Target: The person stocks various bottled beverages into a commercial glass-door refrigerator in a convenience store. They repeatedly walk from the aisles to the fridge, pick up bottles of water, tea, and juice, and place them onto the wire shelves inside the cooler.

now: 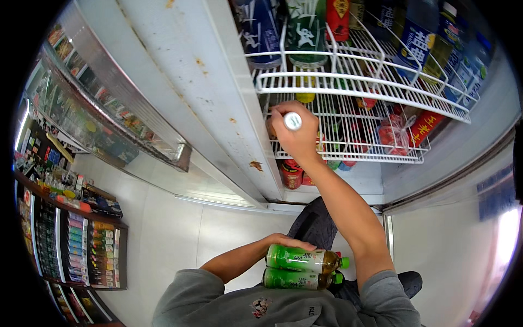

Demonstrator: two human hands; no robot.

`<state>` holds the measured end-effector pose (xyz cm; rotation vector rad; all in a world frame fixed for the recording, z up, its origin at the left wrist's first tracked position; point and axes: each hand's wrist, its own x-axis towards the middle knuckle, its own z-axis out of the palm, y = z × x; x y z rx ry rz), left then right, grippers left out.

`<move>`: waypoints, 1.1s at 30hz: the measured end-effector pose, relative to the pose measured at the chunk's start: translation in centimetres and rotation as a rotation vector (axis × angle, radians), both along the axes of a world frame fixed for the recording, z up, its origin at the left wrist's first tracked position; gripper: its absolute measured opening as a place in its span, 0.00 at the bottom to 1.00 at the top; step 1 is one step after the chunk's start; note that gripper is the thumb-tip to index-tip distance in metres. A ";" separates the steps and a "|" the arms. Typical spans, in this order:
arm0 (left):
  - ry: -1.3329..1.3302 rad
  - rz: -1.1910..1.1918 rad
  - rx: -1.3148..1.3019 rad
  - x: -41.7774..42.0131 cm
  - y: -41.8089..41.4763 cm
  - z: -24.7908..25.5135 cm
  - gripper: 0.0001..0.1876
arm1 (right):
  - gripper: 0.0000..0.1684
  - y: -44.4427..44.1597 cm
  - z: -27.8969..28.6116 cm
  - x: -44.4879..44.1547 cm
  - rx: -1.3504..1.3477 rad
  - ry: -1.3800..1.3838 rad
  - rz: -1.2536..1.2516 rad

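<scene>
My right hand (300, 135) reaches into a drinks fridge and grips a bottle by its upper part. Only the bottle's white cap (293, 121) shows clearly; the hand hides most of its body. It is at the left end of the lower white wire shelf (359, 155). Down at my lap, my left hand (290, 241) presses against the far side of a green tea bottle (304, 259). A second green tea bottle (294, 278) lies beside it, against my shirt. Both lie sideways, with their green caps to the right.
An upper wire shelf (367, 83) holds several bottles, among them a blue-labelled bottle (416, 45). A tied plastic bag (394, 133) lies on the lower shelf. Red cans (292, 173) stand underneath. A rust-spotted fridge frame (229, 118) borders my right hand. Stocked store shelves (75, 249) stand left.
</scene>
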<state>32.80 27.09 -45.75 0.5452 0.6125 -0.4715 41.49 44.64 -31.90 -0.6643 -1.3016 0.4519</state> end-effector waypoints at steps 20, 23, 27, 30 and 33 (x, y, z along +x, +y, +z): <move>0.103 0.198 -0.094 -2.9 1.5 -1.9 0.29 | 0.25 10.8 3.6 1.9 -0.335 -1.151 -0.351; 0.088 0.171 0.256 -2.7 0.9 -3.2 0.26 | 0.22 13.2 1.9 1.4 -0.382 -1.101 -0.315; 0.251 0.255 -0.125 -2.1 1.9 0.8 0.30 | 0.19 7.8 2.5 5.5 -0.324 -0.845 -0.238; 0.262 0.248 -0.139 -2.5 2.0 -1.1 0.30 | 0.27 -2.4 2.1 10.7 -0.284 -0.857 0.193; 0.238 0.268 -0.125 -2.1 2.1 0.7 0.30 | 0.26 -13.0 0.1 15.9 -0.802 -0.766 0.355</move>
